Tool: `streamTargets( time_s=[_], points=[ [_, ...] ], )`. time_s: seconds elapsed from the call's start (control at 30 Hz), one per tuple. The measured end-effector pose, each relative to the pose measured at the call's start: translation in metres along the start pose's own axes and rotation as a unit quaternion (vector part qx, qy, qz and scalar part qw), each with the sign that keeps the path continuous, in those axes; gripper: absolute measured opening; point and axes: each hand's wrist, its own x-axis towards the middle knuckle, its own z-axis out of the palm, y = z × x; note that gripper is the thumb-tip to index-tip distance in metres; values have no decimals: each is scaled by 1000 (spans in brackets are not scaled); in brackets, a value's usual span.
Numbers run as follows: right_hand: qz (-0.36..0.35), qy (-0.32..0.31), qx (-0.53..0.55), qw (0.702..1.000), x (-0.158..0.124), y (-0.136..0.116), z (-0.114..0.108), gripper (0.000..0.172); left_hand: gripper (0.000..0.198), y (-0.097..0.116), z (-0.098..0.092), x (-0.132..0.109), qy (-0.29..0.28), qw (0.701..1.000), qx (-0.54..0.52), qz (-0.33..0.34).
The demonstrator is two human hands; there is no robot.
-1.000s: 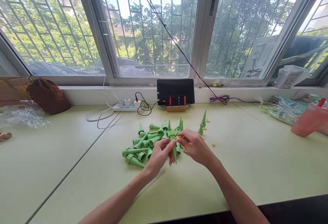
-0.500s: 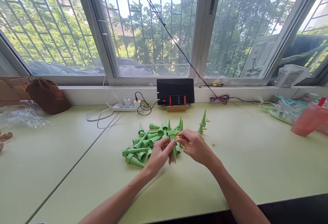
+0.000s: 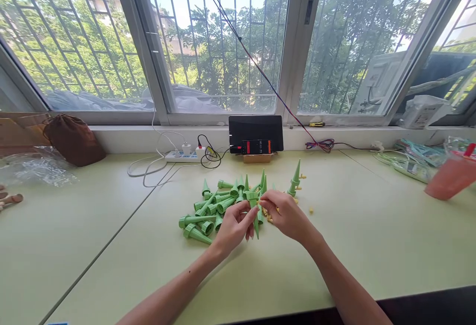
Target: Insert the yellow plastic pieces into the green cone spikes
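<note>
My left hand (image 3: 233, 227) is closed around a green plastic plant watering spike (image 3: 252, 196), its collar up and its point down toward me. On the spike's right side, my right hand (image 3: 285, 214) pinches a small yellow valve (image 3: 259, 202) against it, mostly hidden by the fingers. How far the valve sits in the spike I cannot tell. Behind and left of my hands lies a loose pile of green spikes (image 3: 210, 209). Loose yellow valves (image 3: 269, 219) show partly beneath my right hand. Farther right, a stack of nested spikes (image 3: 294, 184) stands upright with yellow valves sticking out sideways.
A phone (image 3: 257, 146) leans against a dark tablet (image 3: 256, 129) at the back. To its left is a power strip (image 3: 181, 156) with cables. A red drink cup (image 3: 450, 174) stands right; a brown pouch (image 3: 74, 139) sits left. One yellow valve (image 3: 311, 210) lies apart.
The camera view has shifted slightly. My right fingers have turned a little at the spike's side and now cover more of the yellow valve. My left hand keeps its hold.
</note>
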Motion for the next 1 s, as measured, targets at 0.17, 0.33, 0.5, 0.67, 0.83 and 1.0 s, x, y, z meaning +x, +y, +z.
streamTargets(
  time_s=[0.17, 0.33, 0.5, 0.67, 0.83, 1.0],
  points=[
    [5, -1, -32, 999, 0, 2, 0, 28, 35, -6, 0, 0, -15, 1000, 13, 2],
    [9, -7, -59, 998, -1, 2, -1, 31, 30, -12, -1, -1, -29, 999, 25, 2],
    [10, -13, -68, 998, -1, 1, -1, 32, 25, -12, -2, -1, -28, 999, 27, 0],
    [11, -12, -75, 997, -1, 0, -1, 32, 24, -10, 0, 0, -24, 999, 23, -2],
    [12, -9, -78, 997, -1, -1, 0, 31, 24, -12, 0, 0, -18, 1000, 24, 1],
    [13, -6, -71, 997, -1, -1, 0, 31, 27, -12, 0, 0, -16, 1000, 25, 1]
  ],
)
